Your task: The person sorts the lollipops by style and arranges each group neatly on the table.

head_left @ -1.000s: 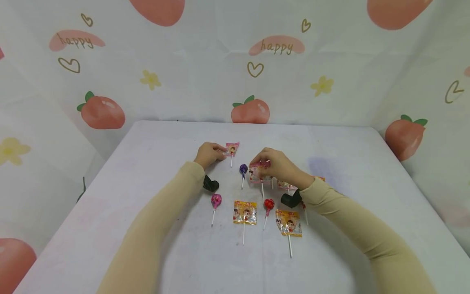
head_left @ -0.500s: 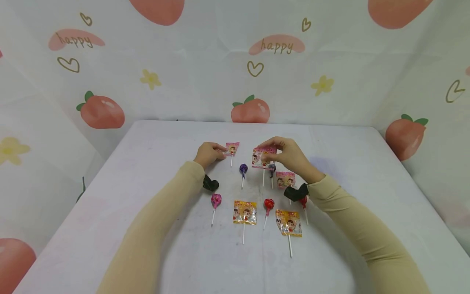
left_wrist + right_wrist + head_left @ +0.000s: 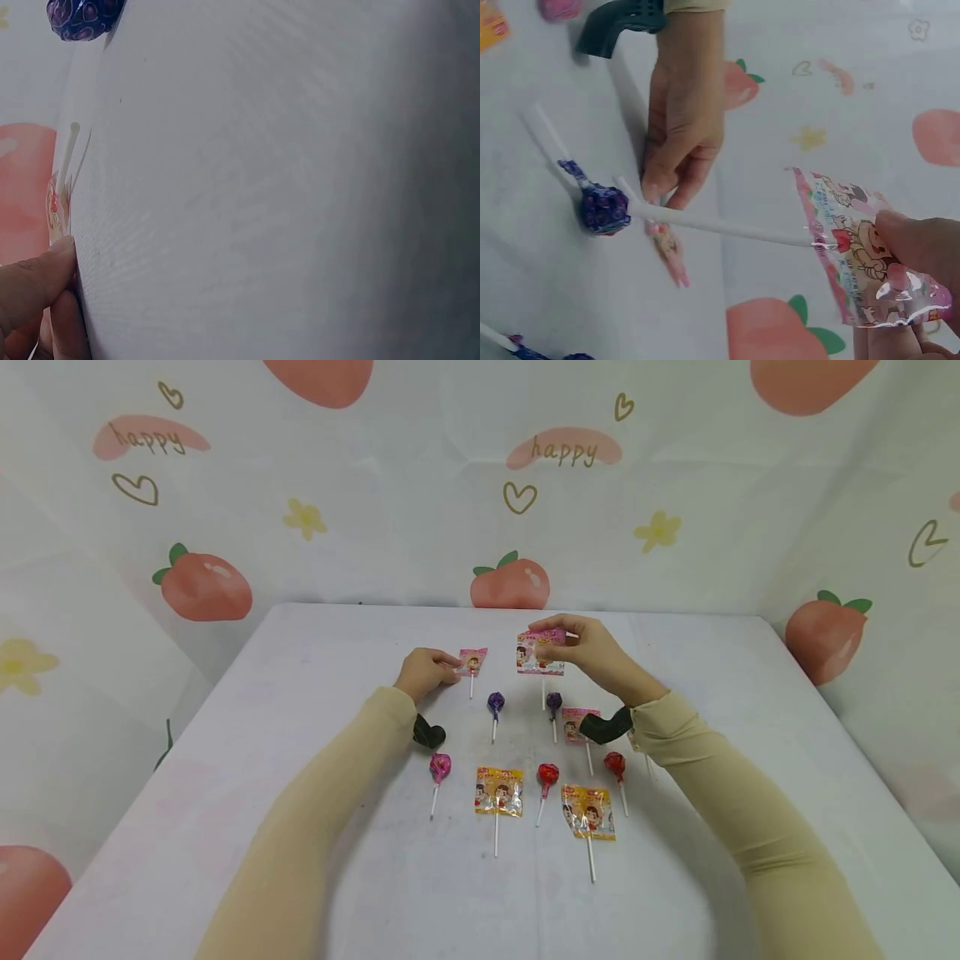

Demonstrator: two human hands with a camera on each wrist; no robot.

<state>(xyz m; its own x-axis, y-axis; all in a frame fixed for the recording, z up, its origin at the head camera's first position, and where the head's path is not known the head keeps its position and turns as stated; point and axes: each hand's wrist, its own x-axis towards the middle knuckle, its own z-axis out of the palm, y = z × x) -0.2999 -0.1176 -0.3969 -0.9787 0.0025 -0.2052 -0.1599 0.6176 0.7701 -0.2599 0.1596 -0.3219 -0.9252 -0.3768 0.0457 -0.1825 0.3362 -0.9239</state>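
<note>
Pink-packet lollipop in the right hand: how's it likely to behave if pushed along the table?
Probably won't roll: the pink-packet lollipop has a flat, squarish wrapper. Its stick should be fairly stiff, since it juts out without drooping. The wrapper may be slippery, judging by its glossy highlights.

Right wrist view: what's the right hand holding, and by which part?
The right hand pinches a pink-wrapped lollipop by its wrapper; the white stick is free.
</note>
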